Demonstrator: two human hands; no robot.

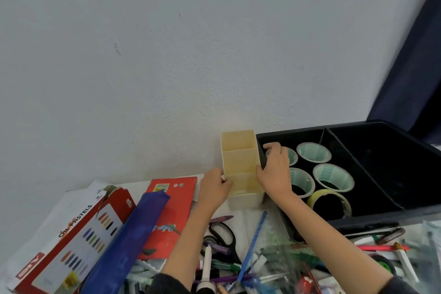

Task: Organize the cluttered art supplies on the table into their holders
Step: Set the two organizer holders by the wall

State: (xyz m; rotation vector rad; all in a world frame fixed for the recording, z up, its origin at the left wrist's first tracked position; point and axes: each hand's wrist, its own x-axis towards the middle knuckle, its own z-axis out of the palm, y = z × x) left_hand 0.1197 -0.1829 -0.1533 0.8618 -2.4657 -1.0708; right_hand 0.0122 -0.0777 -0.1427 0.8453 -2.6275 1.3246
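Cream holder (241, 167) on cluttered table (139, 185) by pale wall (167, 55); left hand (214, 188) and right hand (275, 172) fingers clasp it.

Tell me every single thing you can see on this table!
Cream plastic three-compartment holder: one, cream, between both hands.
Black plastic divided tray: one, black, right of the holder.
Tape rolls: five, four green-cored, one yellowish, tray's left compartment.
Red oil pastels box: one, red, far left.
Red flat cardboard pack: one, red, beside the left arm.
Blue shiny pouch: one, blue, over both red items.
Black-handled scissors: one pair, black, between the arms.
Loose pens and markers: many, mixed colours, front heap.
Left hand: one, grips the holder's left side.
Right hand: one, holds the holder's right side.
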